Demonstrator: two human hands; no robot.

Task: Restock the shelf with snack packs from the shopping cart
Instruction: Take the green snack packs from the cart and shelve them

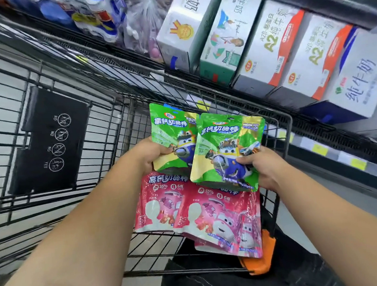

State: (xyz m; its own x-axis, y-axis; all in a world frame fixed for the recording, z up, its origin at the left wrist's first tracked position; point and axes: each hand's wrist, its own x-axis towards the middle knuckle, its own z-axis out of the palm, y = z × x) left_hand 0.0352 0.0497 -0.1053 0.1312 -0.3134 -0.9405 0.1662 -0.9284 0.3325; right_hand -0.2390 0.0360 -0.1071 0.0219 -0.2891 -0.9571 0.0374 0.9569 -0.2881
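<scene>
Above the black wire shopping cart (104, 118) I hold two green snack packs. My left hand (149, 155) grips the lower left corner of the rear green pack (168, 131). My right hand (261, 166) pinches the lower right edge of the front green pack (226, 149), which overlaps the rear one. Two pink snack packs (218, 217) lie in the cart's near right corner, partly under the green ones.
A shelf on the right carries white milk cartons (272, 46) tilted in a row, with bagged goods (105, 16) at the upper left. Yellow price tags (319, 149) line the lower shelf edge. A black child-seat flap (47, 140) hangs in the cart.
</scene>
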